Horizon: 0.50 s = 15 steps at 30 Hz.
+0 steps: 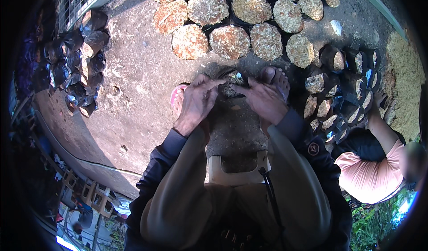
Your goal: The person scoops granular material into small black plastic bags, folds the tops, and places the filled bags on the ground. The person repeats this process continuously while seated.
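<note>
Between my feet stands a small black plastic bag (228, 72) with dark, crumbly filling (231, 90) showing at its mouth. My left hand (197, 98) is at the bag's left edge, its fingers curled and a fingertip reaching over the rim. On the opposite side my right hand (266, 100) has closed fingers at the rim, with one digit pointing inward across the filling. Both hands appear to grip the plastic, though the far fingertips are partly hidden. A small pale bluish speck (239, 75) shows near the bag's far side.
Rows of filled black bags topped with straw-like shavings (229, 41) stand ahead. More dark bags cluster at the left (76, 68) and right (332, 90). A person in a pink top (370, 175) reaches toward a sawdust-like heap (403, 81). Below me is a pale plastic stool (236, 177).
</note>
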{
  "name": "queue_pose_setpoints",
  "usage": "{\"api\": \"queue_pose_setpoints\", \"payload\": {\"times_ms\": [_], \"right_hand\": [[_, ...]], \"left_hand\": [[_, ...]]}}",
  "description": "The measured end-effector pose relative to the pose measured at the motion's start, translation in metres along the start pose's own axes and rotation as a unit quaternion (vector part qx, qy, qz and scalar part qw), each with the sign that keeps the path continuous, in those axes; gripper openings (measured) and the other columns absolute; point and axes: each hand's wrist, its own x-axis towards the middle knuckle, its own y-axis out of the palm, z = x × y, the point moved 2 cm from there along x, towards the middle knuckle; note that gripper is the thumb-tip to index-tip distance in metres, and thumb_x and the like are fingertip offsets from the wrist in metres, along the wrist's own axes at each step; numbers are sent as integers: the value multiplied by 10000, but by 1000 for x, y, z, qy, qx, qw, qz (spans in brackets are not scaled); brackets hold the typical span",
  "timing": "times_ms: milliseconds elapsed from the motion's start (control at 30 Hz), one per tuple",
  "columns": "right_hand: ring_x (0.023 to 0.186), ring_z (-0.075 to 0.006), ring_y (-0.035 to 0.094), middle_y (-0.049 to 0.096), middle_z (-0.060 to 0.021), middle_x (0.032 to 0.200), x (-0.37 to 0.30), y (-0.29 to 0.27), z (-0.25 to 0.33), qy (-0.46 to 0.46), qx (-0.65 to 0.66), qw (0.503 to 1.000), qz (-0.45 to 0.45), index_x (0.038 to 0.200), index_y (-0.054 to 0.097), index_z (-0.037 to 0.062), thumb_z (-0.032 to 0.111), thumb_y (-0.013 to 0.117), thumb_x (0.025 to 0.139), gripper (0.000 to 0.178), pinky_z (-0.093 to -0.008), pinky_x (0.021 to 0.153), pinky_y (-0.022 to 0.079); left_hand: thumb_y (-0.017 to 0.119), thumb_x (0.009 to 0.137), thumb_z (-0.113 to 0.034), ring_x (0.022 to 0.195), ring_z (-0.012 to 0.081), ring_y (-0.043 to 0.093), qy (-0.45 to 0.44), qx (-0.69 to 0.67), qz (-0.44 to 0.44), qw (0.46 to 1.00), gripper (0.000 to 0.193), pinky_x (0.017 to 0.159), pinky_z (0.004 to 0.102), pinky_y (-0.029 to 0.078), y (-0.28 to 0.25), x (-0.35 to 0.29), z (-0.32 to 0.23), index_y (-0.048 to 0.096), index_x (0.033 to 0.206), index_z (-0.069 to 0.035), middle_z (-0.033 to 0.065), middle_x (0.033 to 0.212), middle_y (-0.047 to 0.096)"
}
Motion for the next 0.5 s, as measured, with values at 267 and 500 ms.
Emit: {"api": "queue_pose_setpoints", "payload": {"times_ms": [267, 500], "right_hand": [[1025, -394, 682, 652, -178, 1182, -6, -7, -4, -90, 126, 973, -173, 1339, 570, 190, 108, 660, 878, 477, -517, 895, 515], [907, -321, 632, 605, -66, 894, -12, -12, -9, -32, 70, 973, -217, 1239, 524, 151, 28, 679, 833, 451, -475, 934, 452]], "left_hand": [[625, 891, 69, 760, 223, 625, -26, -40, 0, 999, 362, 682, 329, 522, 2, -3, 3, 739, 1208, -63, 100, 890, 596], [665, 889, 50, 733, 205, 610, -17, -33, -10, 999, 351, 666, 311, 511, 7, -3, 4, 742, 1212, -67, 91, 858, 585]]}}
